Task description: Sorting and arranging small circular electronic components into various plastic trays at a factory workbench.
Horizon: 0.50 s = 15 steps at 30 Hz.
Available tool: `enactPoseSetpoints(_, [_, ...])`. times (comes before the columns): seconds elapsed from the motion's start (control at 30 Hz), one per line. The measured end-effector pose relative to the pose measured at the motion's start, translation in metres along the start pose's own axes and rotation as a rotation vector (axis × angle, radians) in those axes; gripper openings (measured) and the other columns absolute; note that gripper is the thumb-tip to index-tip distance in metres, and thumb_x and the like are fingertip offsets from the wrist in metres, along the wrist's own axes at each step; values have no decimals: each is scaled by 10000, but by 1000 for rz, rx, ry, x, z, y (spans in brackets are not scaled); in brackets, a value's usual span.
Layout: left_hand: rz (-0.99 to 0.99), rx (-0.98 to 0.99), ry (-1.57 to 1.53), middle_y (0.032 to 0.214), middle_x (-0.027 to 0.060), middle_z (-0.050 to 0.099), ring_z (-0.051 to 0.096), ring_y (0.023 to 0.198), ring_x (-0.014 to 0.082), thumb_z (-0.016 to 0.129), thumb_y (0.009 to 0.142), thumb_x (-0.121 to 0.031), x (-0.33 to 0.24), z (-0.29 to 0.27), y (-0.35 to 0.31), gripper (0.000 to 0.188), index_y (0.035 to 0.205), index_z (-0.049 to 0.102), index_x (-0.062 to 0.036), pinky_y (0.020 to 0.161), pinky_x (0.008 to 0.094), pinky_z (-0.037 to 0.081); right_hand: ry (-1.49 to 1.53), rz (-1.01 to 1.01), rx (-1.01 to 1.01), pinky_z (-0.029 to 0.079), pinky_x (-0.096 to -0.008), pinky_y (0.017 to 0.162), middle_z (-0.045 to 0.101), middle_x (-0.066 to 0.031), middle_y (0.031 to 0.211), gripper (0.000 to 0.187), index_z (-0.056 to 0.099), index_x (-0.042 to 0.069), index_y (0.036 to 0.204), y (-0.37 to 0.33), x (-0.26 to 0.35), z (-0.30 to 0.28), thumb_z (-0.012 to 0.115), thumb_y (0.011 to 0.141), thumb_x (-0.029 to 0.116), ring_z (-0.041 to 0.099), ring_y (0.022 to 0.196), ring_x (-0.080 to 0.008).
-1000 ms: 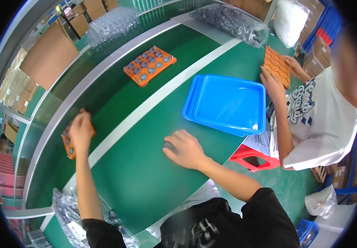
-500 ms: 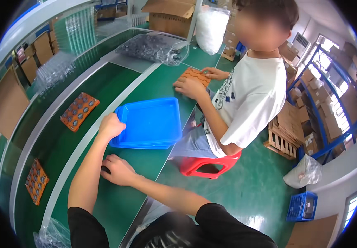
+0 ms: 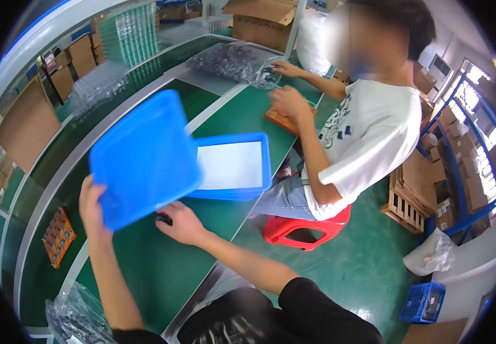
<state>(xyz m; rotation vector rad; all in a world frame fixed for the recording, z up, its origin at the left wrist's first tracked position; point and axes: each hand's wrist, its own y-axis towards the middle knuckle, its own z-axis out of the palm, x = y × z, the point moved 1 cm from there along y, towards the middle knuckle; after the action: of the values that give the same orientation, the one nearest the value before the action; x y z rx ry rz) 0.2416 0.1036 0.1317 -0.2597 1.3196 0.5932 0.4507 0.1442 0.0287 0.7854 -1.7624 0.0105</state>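
My left hand (image 3: pixel 92 209) grips the near-left edge of a blue plastic tray (image 3: pixel 147 160), which is raised and tilted above the green table. Beside it on the table sits another blue tray (image 3: pixel 265 166), apparently stacked on at least one more, with a white sheet (image 3: pixel 230 166) lying in it. My right hand (image 3: pixel 186 225) rests low over the table, in front of the trays. Its fingers are closed around a small dark piece (image 3: pixel 163 218) whose kind I cannot make out.
An orange pallet (image 3: pixel 58 236) with several dark round parts lies on the sunken strip to the left. Across the table a co-worker (image 3: pixel 368 126) sits on a red stool (image 3: pixel 305 232), at an orange block (image 3: pixel 282 120). Bags of small parts (image 3: pixel 230 63) lie behind.
My left hand has lifted the top blue tray off the stack, up and left, uncovering the white sheet. The co-worker's far hand has moved to the parts bag. My view has shifted slightly.
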Motion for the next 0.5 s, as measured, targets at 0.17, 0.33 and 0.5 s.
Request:
enactPoseSetpoints(0.17, [-86,-505,154,1073,74,680,646,934,163,587,885,-116,-6,-117,-142,404,1271,617,-1,837,293,521,233,201,-102,535,-336,804,715,-108,1026,284,706,4,1144,-3,5,-5,718,883,116,663,913,-178])
enactPoseSetpoints(0.33, [-283,-673,358,1004,53,657,581,845,118,623,880,-63,2,-121,-230,333,1203,632,16,759,264,479,541,295,-203,495,-267,795,652,-36,989,263,664,4,1172,-5,14,-13,672,909,9,607,880,-130])
enactPoseSetpoints(0.5, [-201,-401,892,1099,129,672,650,932,223,659,918,-110,-4,-126,-239,390,1273,620,48,828,319,514,196,-69,345,514,-285,806,636,-80,1071,313,657,-13,1157,10,86,8,714,850,-18,623,905,-149])
